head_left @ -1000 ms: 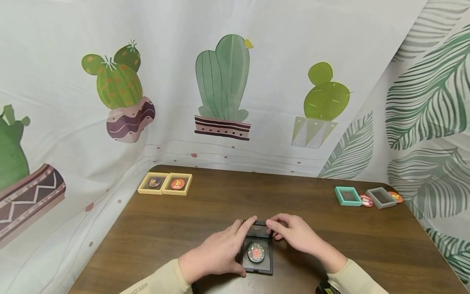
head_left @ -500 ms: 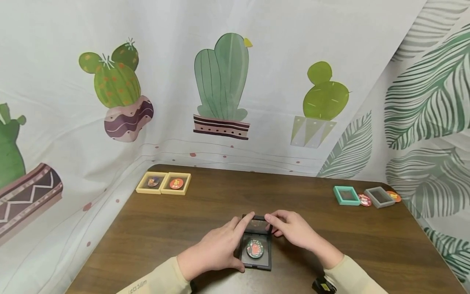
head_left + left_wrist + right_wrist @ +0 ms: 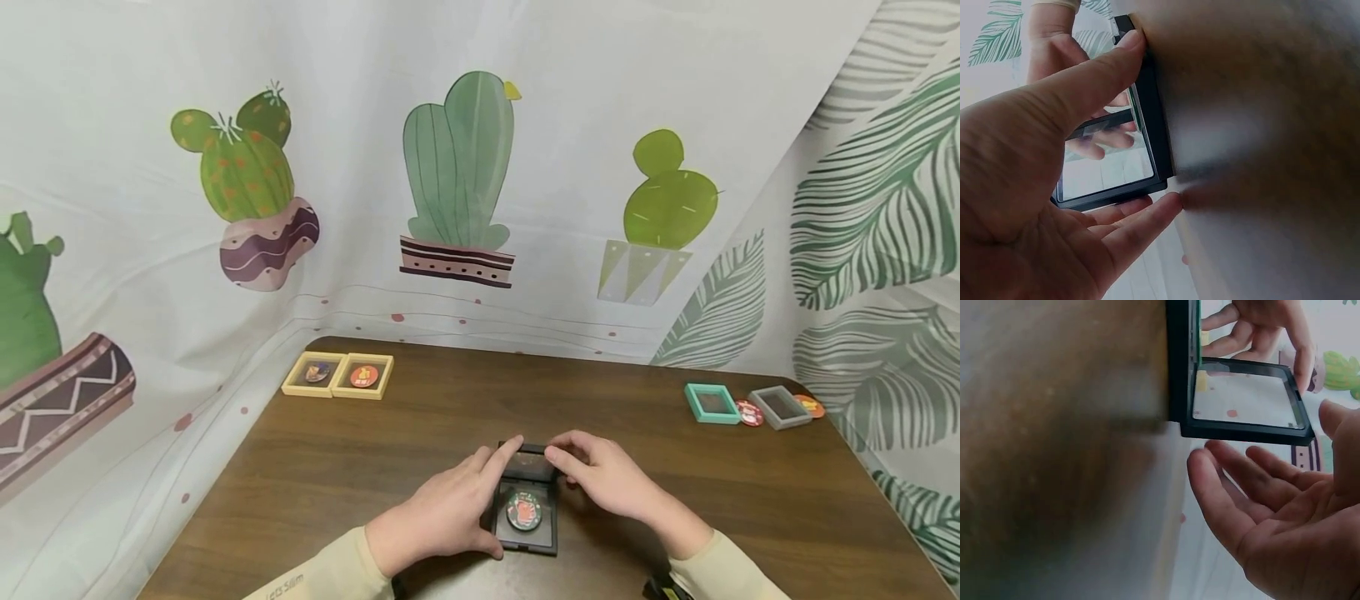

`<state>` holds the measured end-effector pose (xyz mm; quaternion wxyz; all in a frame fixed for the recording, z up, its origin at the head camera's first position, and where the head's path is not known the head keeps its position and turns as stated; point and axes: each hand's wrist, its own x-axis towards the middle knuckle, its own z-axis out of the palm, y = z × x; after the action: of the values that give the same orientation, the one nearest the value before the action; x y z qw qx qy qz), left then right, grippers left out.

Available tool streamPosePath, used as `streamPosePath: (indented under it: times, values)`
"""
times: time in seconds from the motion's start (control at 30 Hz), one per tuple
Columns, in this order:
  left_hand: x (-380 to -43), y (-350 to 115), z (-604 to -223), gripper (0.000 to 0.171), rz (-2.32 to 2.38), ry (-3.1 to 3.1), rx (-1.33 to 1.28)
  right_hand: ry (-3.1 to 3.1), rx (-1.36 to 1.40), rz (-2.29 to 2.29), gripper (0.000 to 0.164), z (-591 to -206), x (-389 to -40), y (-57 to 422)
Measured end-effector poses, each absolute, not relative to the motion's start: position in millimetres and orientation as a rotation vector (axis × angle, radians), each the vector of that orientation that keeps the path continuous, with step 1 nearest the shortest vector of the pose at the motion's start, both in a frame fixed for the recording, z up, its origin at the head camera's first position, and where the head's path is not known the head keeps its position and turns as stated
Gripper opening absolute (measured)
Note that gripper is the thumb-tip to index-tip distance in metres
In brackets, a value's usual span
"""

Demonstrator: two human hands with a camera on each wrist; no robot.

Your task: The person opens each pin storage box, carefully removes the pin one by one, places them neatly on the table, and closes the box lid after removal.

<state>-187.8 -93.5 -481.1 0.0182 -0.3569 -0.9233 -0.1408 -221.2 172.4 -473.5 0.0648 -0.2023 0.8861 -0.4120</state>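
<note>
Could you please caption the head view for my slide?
Left hand and right hand flank an open black case, round badge inside.

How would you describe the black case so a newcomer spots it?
On the brown table, look between the left hand and right hand. There lies the black case, round badge inside. Unlike the yellow frames, teal frame and grey frame, its lid stands raised.

Black square hinged case (image 3: 530, 548), standing open, clear-windowed lid (image 3: 529, 465) raised at far side, base (image 3: 543, 538) flat on brown wooden tabletop (image 3: 480, 400), round badge (image 3: 523, 511), dark green border, reddish motif at centre, face up inside base.
</note>
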Motion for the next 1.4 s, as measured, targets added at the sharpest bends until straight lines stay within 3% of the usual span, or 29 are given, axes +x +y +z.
streamPosePath:
  times: [0.3,0.77,0.93,1.4]
  values:
    - [-189,-93,-482,0.146,-0.450,-2.869,-1.110,3.098,-0.802,-0.959,0.055,-453,-207,173]
    - [-188,-93,-482,0.146,-0.433,-2.852,-1.097,3.245,-1.394,-0.978,0.025,-444,-195,164]
    - [-188,-93,-482,0.147,-0.423,-2.851,-1.103,3.186,-1.633,-0.904,0.027,-443,-190,159]
    - [-189,-93,-484,0.147,-0.389,-2.846,-1.103,3.077,-1.643,-0.538,0.023,-469,-178,144]
